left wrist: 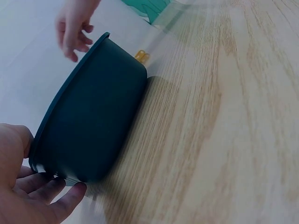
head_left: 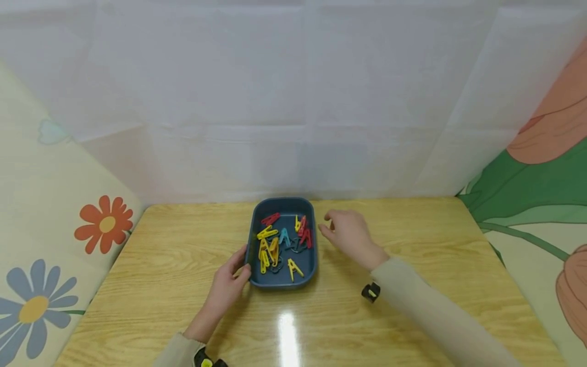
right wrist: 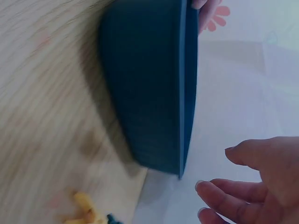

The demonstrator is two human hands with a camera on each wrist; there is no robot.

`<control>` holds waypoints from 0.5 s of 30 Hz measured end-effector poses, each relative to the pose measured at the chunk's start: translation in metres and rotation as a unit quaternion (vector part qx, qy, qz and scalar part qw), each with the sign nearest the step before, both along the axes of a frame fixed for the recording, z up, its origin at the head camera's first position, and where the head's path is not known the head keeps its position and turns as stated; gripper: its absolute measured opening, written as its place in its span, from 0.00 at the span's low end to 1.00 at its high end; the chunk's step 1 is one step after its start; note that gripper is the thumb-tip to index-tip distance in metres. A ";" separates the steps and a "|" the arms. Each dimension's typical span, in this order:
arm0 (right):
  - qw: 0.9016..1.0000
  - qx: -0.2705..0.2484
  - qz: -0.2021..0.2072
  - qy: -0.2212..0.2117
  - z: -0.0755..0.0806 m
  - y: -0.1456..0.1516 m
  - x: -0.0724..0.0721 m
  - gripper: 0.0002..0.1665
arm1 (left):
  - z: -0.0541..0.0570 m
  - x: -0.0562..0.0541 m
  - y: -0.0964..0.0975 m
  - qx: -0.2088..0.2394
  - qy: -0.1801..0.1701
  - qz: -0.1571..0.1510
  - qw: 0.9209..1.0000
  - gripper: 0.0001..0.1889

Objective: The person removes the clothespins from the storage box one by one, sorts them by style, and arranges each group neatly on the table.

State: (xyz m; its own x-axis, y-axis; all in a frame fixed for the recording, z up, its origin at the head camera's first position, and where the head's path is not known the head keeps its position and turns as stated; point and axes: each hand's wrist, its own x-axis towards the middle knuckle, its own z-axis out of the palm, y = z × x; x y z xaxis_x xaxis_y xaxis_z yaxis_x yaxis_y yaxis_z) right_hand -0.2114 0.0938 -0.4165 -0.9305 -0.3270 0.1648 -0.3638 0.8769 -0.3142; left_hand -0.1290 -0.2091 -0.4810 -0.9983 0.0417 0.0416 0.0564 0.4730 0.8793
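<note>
A dark blue plastic bin (head_left: 283, 285) stands on the wooden table. Inside are several clothespins: a red one (head_left: 270, 219) at the back left, a light blue one (head_left: 284, 237) in the middle, a yellow one (head_left: 295, 269) near the front, and others. My left hand (head_left: 227, 280) grips the bin's near left side, thumb at the rim, fingers against the outside wall. To the right of the bin, my right hand (head_left: 350, 235) hovers with loosely bent fingers and thumb apart, holding nothing. A yellow clothespin (right wrist: 86, 207) lies on the table beyond the bin in the right wrist view.
The wooden table (head_left: 174, 255) extends on both sides of the bin. A white sheet (head_left: 284, 102) hangs behind its back edge. Flower-patterned cloth (head_left: 27, 204) flanks the table. Dark wrist bands (head_left: 371, 291) sit at both sleeves.
</note>
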 end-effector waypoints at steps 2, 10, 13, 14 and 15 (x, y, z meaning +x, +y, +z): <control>1.000 0.001 0.005 -0.011 0.005 -0.007 -0.001 0.19 | 0.000 0.000 0.000 -0.001 0.001 0.000 1.000 0.28; 0.998 0.029 0.039 -0.027 0.027 -0.041 -0.006 0.16 | 0.000 -0.002 0.000 -0.003 -0.006 0.003 1.000 0.28; 0.997 0.044 0.054 -0.025 0.030 -0.053 -0.008 0.17 | -0.001 -0.002 0.000 -0.004 -0.005 0.003 1.000 0.28; 0.997 0.043 0.059 -0.027 0.030 -0.056 -0.009 0.17 | 0.000 -0.001 0.000 -0.003 -0.003 0.003 1.000 0.28; 0.997 0.042 0.064 -0.032 0.031 -0.060 -0.009 0.17 | 0.000 -0.001 0.000 -0.002 0.000 0.002 1.000 0.28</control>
State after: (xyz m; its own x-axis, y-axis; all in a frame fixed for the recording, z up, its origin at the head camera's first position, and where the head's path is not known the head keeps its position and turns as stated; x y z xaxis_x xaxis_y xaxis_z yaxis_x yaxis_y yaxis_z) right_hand -0.2207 0.0339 -0.3856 -0.8884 -0.4531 0.0733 -0.4552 0.8491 -0.2679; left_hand -0.1301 -0.2086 -0.4813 -0.9984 0.0380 0.0408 0.0540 0.4770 0.8772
